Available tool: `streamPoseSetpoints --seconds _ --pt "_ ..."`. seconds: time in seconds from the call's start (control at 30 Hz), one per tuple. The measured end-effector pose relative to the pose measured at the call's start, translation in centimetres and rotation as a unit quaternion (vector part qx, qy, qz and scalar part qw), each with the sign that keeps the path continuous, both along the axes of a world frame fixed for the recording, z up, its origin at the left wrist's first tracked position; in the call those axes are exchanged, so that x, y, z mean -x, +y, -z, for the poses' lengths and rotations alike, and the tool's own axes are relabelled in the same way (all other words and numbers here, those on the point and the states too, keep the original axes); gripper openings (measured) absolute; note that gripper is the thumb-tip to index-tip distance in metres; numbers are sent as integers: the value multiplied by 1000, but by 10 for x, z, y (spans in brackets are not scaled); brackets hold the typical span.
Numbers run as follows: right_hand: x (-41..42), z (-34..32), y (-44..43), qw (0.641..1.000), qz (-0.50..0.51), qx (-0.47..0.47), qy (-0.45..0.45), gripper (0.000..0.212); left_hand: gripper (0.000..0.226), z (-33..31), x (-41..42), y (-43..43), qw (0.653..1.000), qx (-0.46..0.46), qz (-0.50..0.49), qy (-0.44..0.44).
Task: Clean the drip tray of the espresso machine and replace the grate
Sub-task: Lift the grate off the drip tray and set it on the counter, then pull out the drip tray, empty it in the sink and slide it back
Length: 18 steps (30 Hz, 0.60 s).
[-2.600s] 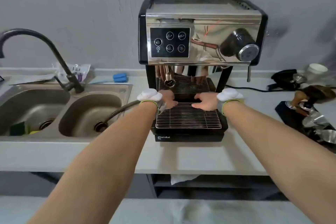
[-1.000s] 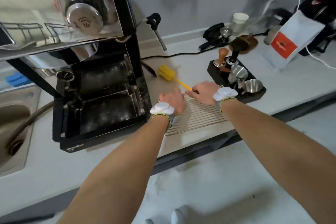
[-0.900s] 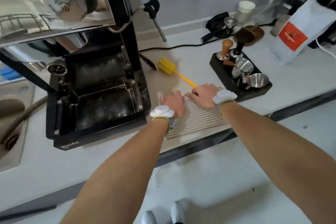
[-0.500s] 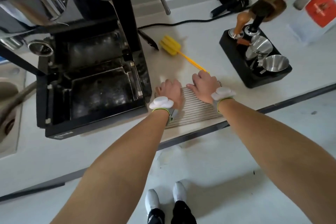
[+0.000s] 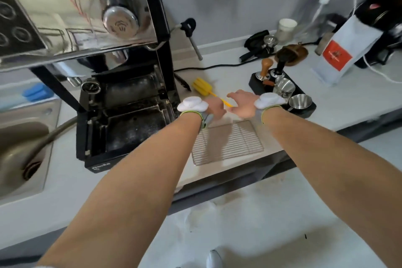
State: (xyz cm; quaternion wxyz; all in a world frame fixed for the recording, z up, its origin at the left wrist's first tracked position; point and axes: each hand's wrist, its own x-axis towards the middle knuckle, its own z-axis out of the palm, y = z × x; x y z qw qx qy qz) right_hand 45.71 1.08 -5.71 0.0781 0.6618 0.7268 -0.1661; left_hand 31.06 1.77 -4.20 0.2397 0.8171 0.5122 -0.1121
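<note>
The espresso machine (image 5: 91, 17) stands at the left, its black drip tray (image 5: 128, 130) uncovered and stained inside. The wire grate (image 5: 230, 143) lies flat on the counter just right of the tray, near the front edge. My left hand (image 5: 214, 107) and my right hand (image 5: 241, 104) hover side by side above the grate's far edge, off the grate, fingers loosely spread and holding nothing. A yellow brush (image 5: 203, 87) lies just beyond them; its thin handle passes under my hands.
A black tamping station (image 5: 304, 110) with tamper and steel cups sits right of my hands. Behind it are a portafilter (image 5: 258, 47), a white coffee bag (image 5: 345, 50) and a cable. The sink (image 5: 19, 143) is at the far left. The steam wand (image 5: 193, 39) sticks out.
Both hands carried the grate from the tray to the counter at the right, set it down and let go. They have now lifted off it and moved toward the brush.
</note>
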Motion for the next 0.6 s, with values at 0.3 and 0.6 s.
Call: streamPoseSetpoints --seconds 0.3,0.6 --pt "100 -79 -25 994 -83 -60 26 51 30 -88 136 -43 992 -96 -78 28" --pt "220 -51 -43 985 -173 4 21 59 46 -56 277 -88 979 -78 -167 83"
